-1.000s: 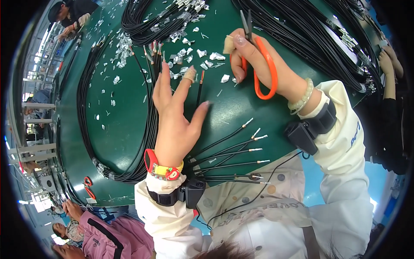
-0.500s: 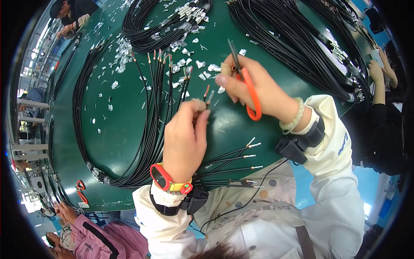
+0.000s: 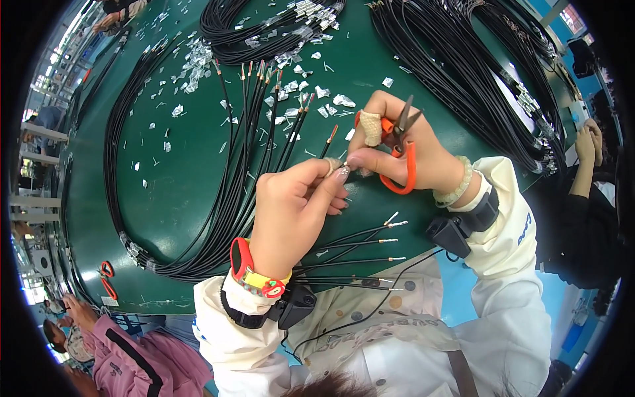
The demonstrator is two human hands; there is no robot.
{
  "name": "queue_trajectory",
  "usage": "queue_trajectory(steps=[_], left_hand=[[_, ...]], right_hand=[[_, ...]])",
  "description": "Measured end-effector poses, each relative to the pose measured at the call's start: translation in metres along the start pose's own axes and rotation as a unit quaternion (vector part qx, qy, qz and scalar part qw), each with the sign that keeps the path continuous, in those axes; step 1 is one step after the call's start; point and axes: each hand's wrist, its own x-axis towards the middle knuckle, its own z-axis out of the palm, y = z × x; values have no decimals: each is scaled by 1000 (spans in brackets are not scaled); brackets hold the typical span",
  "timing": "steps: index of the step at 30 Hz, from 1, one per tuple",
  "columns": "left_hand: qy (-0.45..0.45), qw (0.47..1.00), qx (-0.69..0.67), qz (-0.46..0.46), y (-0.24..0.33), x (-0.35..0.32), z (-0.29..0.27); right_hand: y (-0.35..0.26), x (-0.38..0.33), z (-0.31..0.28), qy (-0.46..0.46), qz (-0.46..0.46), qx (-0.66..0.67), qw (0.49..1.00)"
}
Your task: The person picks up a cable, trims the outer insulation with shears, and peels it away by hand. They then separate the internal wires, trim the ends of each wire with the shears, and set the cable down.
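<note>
My left hand (image 3: 288, 208) is closed in a pinch around a black cable's end (image 3: 343, 165), mostly covered by the fingers. In my right hand (image 3: 423, 149) are orange-handled scissors (image 3: 411, 169), tucked against the palm with the dark blades pointing up and away. That hand's thumb and forefinger also come together at the cable end, touching my left fingertips. Finger covers show on both hands. Just beyond the meeting fingers, a stripped cable end (image 3: 332, 133) with a reddish tip sticks out. A bundle of black cables (image 3: 225, 215) fans out left of my left hand, stripped tips facing away.
Several cables with bare tips (image 3: 390, 241) lie near the table's front edge. Coiled black cables (image 3: 245, 49) and a long bundle (image 3: 450, 73) occupy the far side. Foil-like scraps (image 3: 343, 100) litter the green table (image 3: 178, 225). Other scissors (image 3: 107, 279) lie left. Co-workers sit around.
My hands have come together: the right moved down to the cable end in my left, and the scissors' blades swung rightward. The view has shifted slightly.
</note>
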Motion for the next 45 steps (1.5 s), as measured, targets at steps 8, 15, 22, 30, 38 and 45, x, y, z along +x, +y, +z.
queue_trajectory(steps=[8,15,22,30,38,45], left_hand=[[-17,998,-53,1,-4,-5,-10],[101,951,179,231,-1,-4,-12],[101,890,285,341,-5,3,-12],[159,896,266,317,-5,7,-11],[183,856,304,377,3,6,-18],[180,805,376,423,7,4,-15]], right_hand=[[4,-1,8,22,-87,-58,994],[-17,1,13,86,79,87,989],[-9,3,16,55,112,49,991],[-17,2,9,9,77,-54,996],[-24,-3,14,-92,37,-389,916],[-24,-6,11,-125,70,-262,954]])
